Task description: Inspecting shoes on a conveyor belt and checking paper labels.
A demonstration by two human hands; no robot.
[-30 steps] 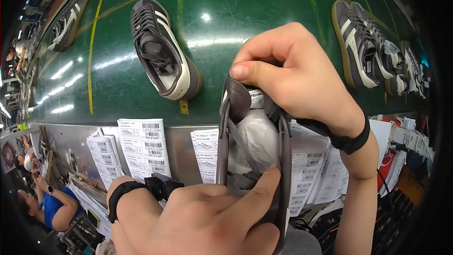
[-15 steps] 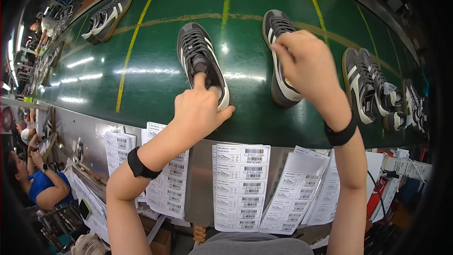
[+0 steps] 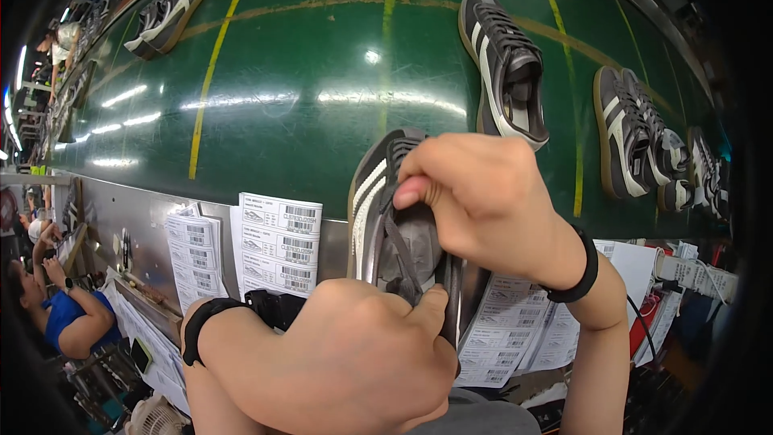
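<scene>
A dark grey sneaker (image 3: 368, 213) with white side stripes is tilted up close to me, at the near edge of the green belt. My left hand (image 3: 346, 346) grips its heel end, with the thumb at the collar. Over the upper, my right hand (image 3: 491, 197) is closed in a pinch at the dark shoelace (image 3: 394, 235); the fingertips partly hide the lace. Inside the opening some grey, crumpled filling shows. The matching sneaker (image 3: 515, 72) stands on the belt beyond my right hand, toe pointing away.
The green belt (image 3: 282, 56) carries yellow lines. More sneakers stand on it at the right (image 3: 624, 133) and far left (image 3: 173, 12). Printed label sheets (image 3: 278, 242) hang along the metal edge (image 3: 145, 234). A person in blue (image 3: 76, 318) sits at the left.
The left sneaker has come off the belt toward me in my left hand. My right hand has left the other sneaker and moved onto this one's laces.
</scene>
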